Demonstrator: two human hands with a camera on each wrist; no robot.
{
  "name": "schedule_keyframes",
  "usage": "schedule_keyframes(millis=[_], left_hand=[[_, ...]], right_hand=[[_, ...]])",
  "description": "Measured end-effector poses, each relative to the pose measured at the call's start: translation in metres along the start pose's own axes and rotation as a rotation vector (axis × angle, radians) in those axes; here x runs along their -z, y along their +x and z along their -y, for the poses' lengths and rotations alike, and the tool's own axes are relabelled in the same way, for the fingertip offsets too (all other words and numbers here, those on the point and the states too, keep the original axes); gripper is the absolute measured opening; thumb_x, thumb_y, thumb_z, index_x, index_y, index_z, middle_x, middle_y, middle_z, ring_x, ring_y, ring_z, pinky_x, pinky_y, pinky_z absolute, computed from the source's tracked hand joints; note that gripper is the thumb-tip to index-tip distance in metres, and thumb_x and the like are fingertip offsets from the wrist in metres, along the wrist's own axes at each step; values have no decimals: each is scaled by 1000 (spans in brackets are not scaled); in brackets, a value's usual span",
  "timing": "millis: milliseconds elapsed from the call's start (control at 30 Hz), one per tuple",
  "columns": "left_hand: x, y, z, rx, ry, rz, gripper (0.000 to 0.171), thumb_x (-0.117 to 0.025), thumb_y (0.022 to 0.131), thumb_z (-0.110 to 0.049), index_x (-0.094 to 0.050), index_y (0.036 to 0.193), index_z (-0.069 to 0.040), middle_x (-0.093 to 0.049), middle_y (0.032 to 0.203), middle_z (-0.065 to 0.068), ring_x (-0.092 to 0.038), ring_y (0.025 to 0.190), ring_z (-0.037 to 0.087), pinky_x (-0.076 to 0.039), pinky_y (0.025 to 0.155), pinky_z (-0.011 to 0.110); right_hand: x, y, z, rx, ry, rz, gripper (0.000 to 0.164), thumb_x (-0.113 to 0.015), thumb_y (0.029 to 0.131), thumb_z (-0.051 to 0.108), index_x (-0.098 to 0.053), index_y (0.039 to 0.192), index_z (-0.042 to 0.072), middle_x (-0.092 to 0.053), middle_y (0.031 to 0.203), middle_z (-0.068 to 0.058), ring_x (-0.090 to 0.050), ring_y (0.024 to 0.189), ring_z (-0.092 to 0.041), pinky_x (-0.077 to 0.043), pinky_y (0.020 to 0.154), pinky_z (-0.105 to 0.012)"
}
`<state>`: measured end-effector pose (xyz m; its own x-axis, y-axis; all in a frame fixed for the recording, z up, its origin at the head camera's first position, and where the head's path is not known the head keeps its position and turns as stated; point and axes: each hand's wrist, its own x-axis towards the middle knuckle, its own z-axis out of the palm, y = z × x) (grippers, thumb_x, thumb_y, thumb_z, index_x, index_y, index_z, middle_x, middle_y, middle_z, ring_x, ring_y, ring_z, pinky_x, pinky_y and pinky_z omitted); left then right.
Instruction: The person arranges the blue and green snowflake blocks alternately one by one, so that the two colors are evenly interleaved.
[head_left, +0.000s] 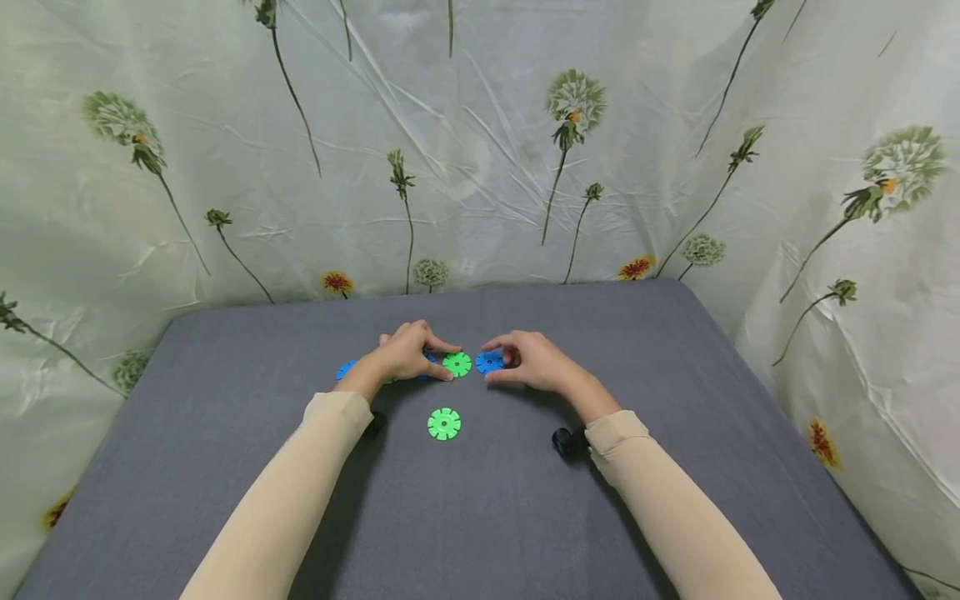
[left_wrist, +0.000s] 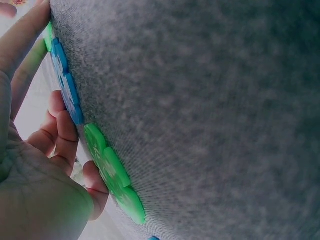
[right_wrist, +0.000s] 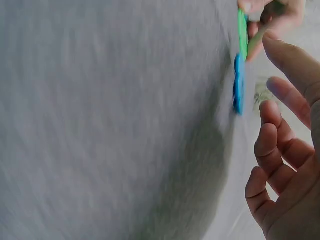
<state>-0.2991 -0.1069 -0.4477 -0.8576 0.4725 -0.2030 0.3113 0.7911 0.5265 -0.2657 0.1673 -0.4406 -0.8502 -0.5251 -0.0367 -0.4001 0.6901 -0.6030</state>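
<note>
My left hand [head_left: 402,353] pinches a green notched plastic disc [head_left: 457,363] between thumb and index finger, flat on the table. Under and beside that hand lie a blue disc [left_wrist: 66,82] and another green disc [left_wrist: 114,175], partly hidden in the head view. One more blue disc [head_left: 346,370] peeks out left of the wrist. My right hand [head_left: 536,362] hovers around a blue disc [head_left: 490,362], thumb and index finger spread on either side. In the right wrist view its fingers stand apart from that blue disc [right_wrist: 239,85].
A single green disc [head_left: 444,423] lies nearer to me, in front of the row. The grey cloth-covered table [head_left: 480,517] meets a flower-printed curtain [head_left: 480,167] at its back and sides. Black wrist cameras [head_left: 570,444] hang beneath the sleeves.
</note>
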Motion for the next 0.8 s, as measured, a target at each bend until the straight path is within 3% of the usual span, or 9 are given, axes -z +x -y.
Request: schedule_keyframes(millis=[467, 800], left_hand=[[-1, -1, 0, 5, -3, -8, 51, -89, 88, -41, -75, 137, -36, -57, 121, 7, -46, 100, 25, -21, 84, 49], [0, 0, -2, 0, -3, -21, 48, -92, 87, -41, -78, 133, -38, -63, 126, 6, -52, 98, 23, -22, 82, 45]], right_hand=[[-31, -5, 28, 209, 149, 224, 40, -88, 92, 26, -79, 129, 14, -61, 75, 7, -51, 65, -3, -44, 66, -21], [-43, -4, 40, 225, 116, 284, 47, -88, 92, 29, -76, 136, 19, -55, 76, 7, -46, 67, -2, -40, 69, -19]])
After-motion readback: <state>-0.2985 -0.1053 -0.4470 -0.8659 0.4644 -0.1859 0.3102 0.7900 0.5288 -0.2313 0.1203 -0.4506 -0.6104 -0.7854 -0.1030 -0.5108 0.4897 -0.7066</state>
